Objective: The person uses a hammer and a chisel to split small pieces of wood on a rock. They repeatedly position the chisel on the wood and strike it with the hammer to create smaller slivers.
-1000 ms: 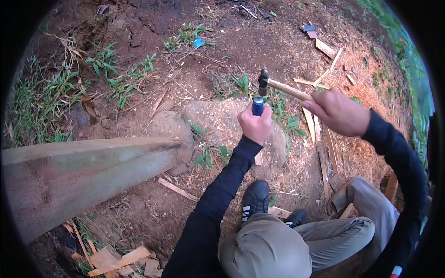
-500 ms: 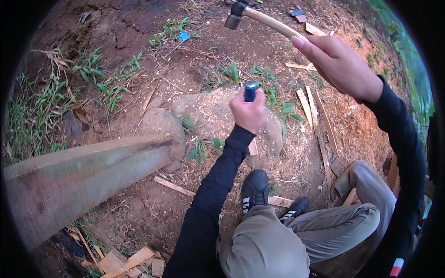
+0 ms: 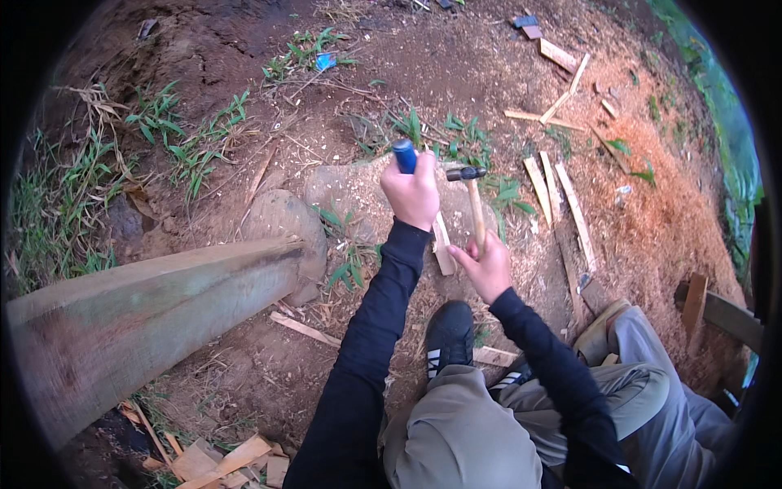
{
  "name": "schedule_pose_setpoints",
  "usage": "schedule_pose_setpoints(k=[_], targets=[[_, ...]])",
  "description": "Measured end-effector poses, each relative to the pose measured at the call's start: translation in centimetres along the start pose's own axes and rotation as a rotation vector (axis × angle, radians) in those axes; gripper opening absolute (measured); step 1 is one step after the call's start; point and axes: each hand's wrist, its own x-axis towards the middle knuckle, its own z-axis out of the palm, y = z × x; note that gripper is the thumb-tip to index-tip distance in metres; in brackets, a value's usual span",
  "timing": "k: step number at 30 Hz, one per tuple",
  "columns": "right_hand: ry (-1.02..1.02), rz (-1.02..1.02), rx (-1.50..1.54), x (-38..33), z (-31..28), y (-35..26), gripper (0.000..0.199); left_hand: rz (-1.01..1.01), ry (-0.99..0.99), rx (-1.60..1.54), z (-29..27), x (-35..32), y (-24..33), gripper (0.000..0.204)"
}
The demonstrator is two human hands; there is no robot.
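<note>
My left hand (image 3: 411, 191) is wrapped round a blue-handled tool (image 3: 404, 155), whose rounded top pokes out above the fist. Its lower part is hidden behind the hand. To the right, my right hand (image 3: 487, 267) grips a hammer (image 3: 477, 208) by its pale wooden handle. The dark hammer head is up near my left fist, a little to its right and apart from it. Between the hands and lower down lies a narrow wooden strip (image 3: 443, 248), its far end partly covered by my left hand. Beneath is a large flat stone (image 3: 342, 186) scattered with wood chips.
A thick squared timber post (image 3: 163, 306) fills the left side, its end at a rounded stone (image 3: 281, 216). Wood strips (image 3: 577, 216) and shavings (image 3: 652, 196) lie to the right, with offcuts (image 3: 220, 464) at lower left. Another person's leg (image 3: 652, 342) is at lower right.
My right hand has swung the hammer down and left from the upper right, to beside my left hand. My left hand has shifted slightly left, and the blue handle tilts left.
</note>
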Motion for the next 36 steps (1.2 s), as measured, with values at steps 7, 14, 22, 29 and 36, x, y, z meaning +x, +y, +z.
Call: schedule_pose_setpoints(k=[7,14,22,29,36], targets=[[0.147,0.195,0.091,-2.5,4.4,0.8,0.031,-0.124,0.138,-0.091,-1.3,2.7,-1.5,0.018],[0.182,0.332,0.218,-2.4,4.2,1.4,0.031,0.084,0.036,0.169,1.0,1.1,-0.6,0.023],[0.023,0.105,0.026,1.9,-0.8,0.6,0.04,0.158,0.075,0.224,1.0,-0.1,1.1,0.026],[-0.31,-0.506,-0.446,14.0,-16.3,-12.5,0.037,0.171,0.104,0.246,0.8,-0.3,0.7,0.024],[-0.249,-0.746,-0.667,18.9,-17.4,-18.4,0.035,0.069,0.077,0.153,2.0,-0.6,1.0,0.02]])
